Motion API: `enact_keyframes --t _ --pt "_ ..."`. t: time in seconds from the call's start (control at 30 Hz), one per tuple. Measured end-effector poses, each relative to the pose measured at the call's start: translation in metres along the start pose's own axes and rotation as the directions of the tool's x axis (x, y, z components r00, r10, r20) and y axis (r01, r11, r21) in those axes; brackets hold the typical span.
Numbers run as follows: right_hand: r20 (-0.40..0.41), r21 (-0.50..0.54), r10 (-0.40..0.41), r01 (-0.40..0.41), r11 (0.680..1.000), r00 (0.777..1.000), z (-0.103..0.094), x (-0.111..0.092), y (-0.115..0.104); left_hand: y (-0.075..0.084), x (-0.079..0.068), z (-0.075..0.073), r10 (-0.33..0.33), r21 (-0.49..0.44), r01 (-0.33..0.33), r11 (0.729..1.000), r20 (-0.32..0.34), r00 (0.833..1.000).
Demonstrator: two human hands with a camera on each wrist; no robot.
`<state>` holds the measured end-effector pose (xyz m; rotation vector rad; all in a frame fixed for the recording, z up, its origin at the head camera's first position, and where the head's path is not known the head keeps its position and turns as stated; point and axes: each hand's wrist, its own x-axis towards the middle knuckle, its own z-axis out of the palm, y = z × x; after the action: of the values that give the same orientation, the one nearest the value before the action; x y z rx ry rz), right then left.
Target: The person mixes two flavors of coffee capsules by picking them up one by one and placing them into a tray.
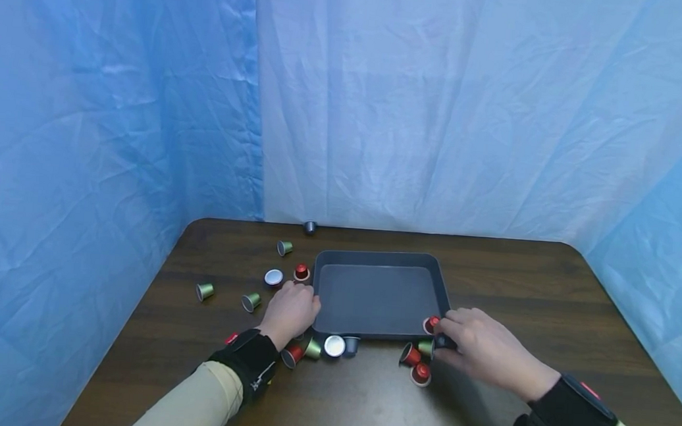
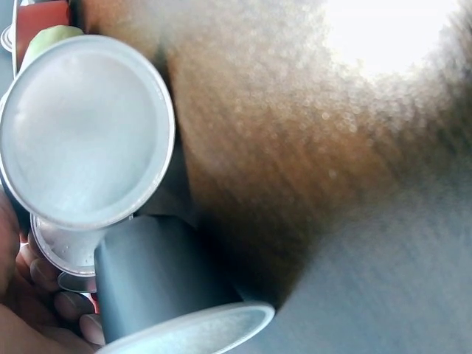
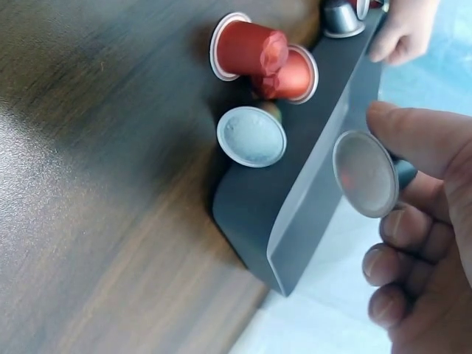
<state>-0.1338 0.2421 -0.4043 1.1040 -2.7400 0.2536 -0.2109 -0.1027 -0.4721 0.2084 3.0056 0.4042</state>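
My right hand (image 1: 480, 345) pinches a dark coffee capsule (image 3: 365, 175) between thumb and fingers beside the tray's right front corner. In the head view a red capsule (image 1: 431, 324) shows at that corner, right by the fingertips. Below lie a green capsule (image 1: 425, 348) and two red ones. My left hand (image 1: 293, 308) reaches down at the left edge of the dark grey tray (image 1: 377, 333), fingers curled. A silver lid (image 2: 63, 251) shows near its fingers in the left wrist view; I cannot tell whether they hold it. A dark capsule (image 2: 158, 273) stands close in front.
Along the tray's front lie a white-lidded capsule (image 1: 334, 346), a dark one (image 1: 351, 346), a green one (image 1: 312, 348) and a red one (image 1: 291, 356). Several more capsules are scattered left of the tray, including a green one (image 1: 205, 291). Blue sheets (image 1: 384, 110) hang around the table.
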Motion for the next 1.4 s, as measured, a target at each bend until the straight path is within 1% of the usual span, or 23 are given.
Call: enact_keyframes --t 0.37,0.63,1.03,1.4 --pt "-0.002 0.007 0.011 -0.011 1.000 1.000 0.003 0.005 0.000 0.000 -0.001 0.001 -0.005 -0.005 0.005 1.000 0.008 1.000" --pt "0.015 0.014 0.019 -0.020 1.000 1.000 0.006 0.009 0.000 -0.001 -0.002 0.000 0.000 -0.001 0.000 1.000 0.010 1.000" --pt "0.043 0.044 0.075 -0.077 0.996 0.996 0.008 0.019 0.000 -0.002 -0.001 0.002 0.020 0.010 -0.020 1.000 -0.003 1.000" --pt "0.045 0.068 0.119 -0.122 0.990 0.992 0.015 0.031 0.005 -0.002 -0.002 0.001 0.007 0.003 -0.007 1.000 0.017 1.000"
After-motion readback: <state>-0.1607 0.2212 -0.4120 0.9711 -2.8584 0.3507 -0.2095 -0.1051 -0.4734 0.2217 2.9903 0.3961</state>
